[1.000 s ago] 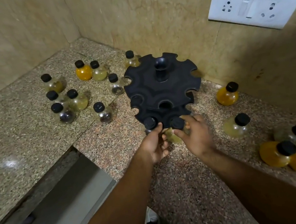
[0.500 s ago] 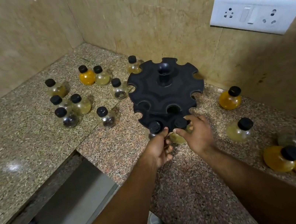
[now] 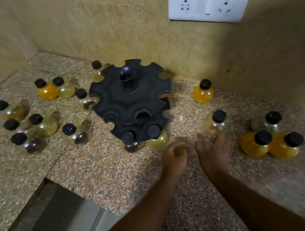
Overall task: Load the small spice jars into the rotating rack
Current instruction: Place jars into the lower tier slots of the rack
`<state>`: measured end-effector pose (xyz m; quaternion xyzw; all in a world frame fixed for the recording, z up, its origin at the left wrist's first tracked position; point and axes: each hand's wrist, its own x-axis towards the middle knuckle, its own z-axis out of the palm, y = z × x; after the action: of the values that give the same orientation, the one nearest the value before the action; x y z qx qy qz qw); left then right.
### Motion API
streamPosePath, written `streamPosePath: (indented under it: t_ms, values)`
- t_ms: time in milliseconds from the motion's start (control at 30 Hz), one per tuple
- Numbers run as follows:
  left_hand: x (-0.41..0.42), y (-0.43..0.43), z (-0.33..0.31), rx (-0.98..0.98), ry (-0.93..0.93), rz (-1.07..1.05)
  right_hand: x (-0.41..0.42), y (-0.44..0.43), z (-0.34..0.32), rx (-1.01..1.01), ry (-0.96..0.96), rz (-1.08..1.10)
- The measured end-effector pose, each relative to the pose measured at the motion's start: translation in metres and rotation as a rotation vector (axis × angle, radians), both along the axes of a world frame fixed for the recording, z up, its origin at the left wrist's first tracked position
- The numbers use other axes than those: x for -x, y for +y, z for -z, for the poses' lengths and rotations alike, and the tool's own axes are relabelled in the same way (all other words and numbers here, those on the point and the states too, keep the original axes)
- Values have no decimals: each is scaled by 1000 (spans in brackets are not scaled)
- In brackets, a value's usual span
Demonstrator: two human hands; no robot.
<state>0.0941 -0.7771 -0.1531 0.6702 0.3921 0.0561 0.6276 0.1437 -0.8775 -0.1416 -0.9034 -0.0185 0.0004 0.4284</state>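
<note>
1. Granite counter point(image 3: 116, 173) ended in a drop at the near left. Any round-bellied jar knocked that way could have rolled off the edge.
2. The left hand point(image 3: 174, 157) hung just near of the rack. Its fingers looked loosely curled on nothing, though blur hid the detail.
3. The right hand point(image 3: 213, 151) was spread, and its fingertips point(image 3: 213, 135) touched the near side of a pale jar point(image 3: 215, 123) without closing round it. A hasty grab at the slick glass belly rather than the neck might have tipped the jar or let it slip.
4. Just right of that hand, a cluster of three jars point(image 3: 254, 144) stood touching one another. A wide swing of the wrist could have bowled them over.
5. Farther off and left of the pale jar stood the black rack point(image 3: 131, 98). A dark jar point(image 3: 129, 141) and a yellowish jar point(image 3: 156, 137) were already seated in the near notches of its lower tier, and the upper tier was empty. Because the rack turns, an off-centre push would probably have spun the target notch away or shaken those two loose.
6. Two small jars point(image 3: 85, 102) sat just beside the rack's far-left rim, where a turning tier could have clipped them. Most of the loose jars point(image 3: 30, 142) waited on the left, well apart from the rack.
</note>
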Motion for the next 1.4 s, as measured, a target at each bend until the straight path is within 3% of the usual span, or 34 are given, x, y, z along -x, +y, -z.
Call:
streamPosePath:
  t_ms: [200, 300, 500, 733, 833, 967, 1100, 1267, 1400]
  values:
    - [-48, -4, 8, -620, 88, 593, -38, -27, -3, -8, 83, 83]
    - [-73, -1, 20, -792, 219, 813, -58, -32, -2, -58, 69, 48]
    - [-104, 8, 16, -764, 488, 1037, -89, -30, 10, -87, 95, 8]
    - [-111, 14, 22, -793, 455, 1044, -102, -21, 19, -84, 76, -16]
    - [-108, 17, 24, -682, 264, 869, -103, -19, 16, -81, 55, -18]
    - [-104, 14, -1, -177, 7, 189, -99, -14, 10, -40, -9, -71]
    - [-91, 12, -22, 66, -178, -247, -87, 1, -6, -20, -56, -184]
    - [-59, 13, -28, 441, -64, -627, -60, 19, -12, -24, -12, -374]
    - [-26, 31, -20, 537, -65, -696, -34, 34, -18, 16, -30, -539]
